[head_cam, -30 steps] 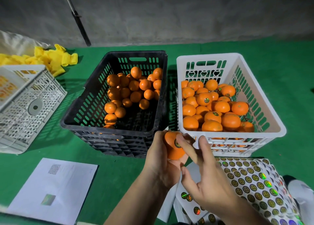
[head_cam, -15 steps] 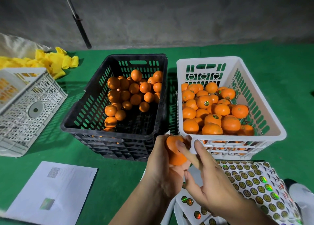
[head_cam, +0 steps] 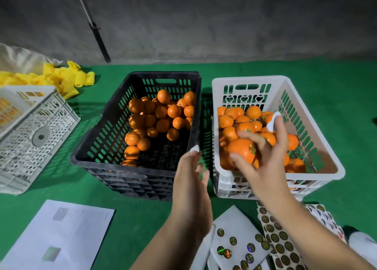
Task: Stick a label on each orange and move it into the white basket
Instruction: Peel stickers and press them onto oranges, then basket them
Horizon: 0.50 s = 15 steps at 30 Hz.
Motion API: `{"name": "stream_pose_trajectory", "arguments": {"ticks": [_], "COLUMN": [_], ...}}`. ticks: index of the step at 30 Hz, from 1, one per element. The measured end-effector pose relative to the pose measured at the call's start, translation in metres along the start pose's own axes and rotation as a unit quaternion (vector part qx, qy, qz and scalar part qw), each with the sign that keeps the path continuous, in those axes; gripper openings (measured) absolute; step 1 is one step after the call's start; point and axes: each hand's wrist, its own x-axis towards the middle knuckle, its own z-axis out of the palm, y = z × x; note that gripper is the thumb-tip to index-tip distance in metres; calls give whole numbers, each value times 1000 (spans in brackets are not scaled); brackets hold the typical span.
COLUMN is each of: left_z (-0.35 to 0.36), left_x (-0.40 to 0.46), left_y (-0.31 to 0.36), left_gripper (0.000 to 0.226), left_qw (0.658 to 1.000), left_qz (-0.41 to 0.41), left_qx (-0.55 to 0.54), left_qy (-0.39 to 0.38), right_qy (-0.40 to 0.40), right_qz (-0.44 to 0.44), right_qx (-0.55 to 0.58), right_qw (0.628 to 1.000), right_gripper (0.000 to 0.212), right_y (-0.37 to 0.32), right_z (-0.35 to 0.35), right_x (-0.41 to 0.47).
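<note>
Right hand: (head_cam: 263,153) over the near end of the white basket (head_cam: 330,163), grip closed round one orange (head_cam: 241,150), thumb below and fingers wrapped over the far side; held low above the pile, probably so as to set it down rather than drop it.
Orange in grip: inside the basket's rim, just above the fruit already there; round sticker (head_cam: 252,149) turned toward the camera, so labelling of this one judged done and only the release left.
Left hand: (head_cam: 193,190) grip open and holding nothing, fingers relaxed and pointing up near the front right corner of the black crate (head_cam: 106,147); placed as if ready to reach for the next fruit.
Black crate: just left of the basket, a loose heap of unlabelled oranges (head_cam: 161,118) toward its far right side; side-by-side placement keeps the transfer short.
White basket: already well filled, stickers showing on several fruits.
Sticker sheets: (head_cam: 271,235) lying on the green bench (head_cam: 336,98) directly below the right forearm, within easy reach; partly used sheet nearest, fuller sheet to its right.
Writing: stickers round, dark with a gold or holographic centre, print too small to read; white paper (head_cam: 59,235) at lower left carrying a faint code square and text, illegible.
Brand: cannot tell.
</note>
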Motion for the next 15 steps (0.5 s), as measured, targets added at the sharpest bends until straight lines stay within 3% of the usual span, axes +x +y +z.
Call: {"name": "stream_pose_trajectory", "arguments": {"ticks": [3, 5, 8, 11, 13, 15], "left_z": [-13, -22, -39, -61, -71, -74], "left_x": [7, 15, 44, 84, 116, 152], "left_y": [22, 35, 46, 65, 80, 93], "left_gripper": [19, 20, 15, 13, 25, 40], "left_qw": [993, 966, 877, 734, 654, 644], "left_qz": [93, 173, 293, 368, 314, 167], "left_qx": [61, 185, 378, 570, 687, 745], "left_qy": [-30, -57, -44, -20, -36, -47], "right_qy": [-28, -46, -33, -79, -100, -97], "right_qz": [61, 64, 12, 5, 30, 53], "right_qx": [-101, -168, -194, -150, -156, -166], "right_qw": [993, 983, 980, 985, 982, 980], "right_gripper": [113, 113, 99, 88, 89, 94], "right_y": [28, 41, 45, 48, 54, 58], "right_z": [-11, -6, 23, 50, 59, 63], "right_x": [41, 56, 62, 54, 46, 43]}}
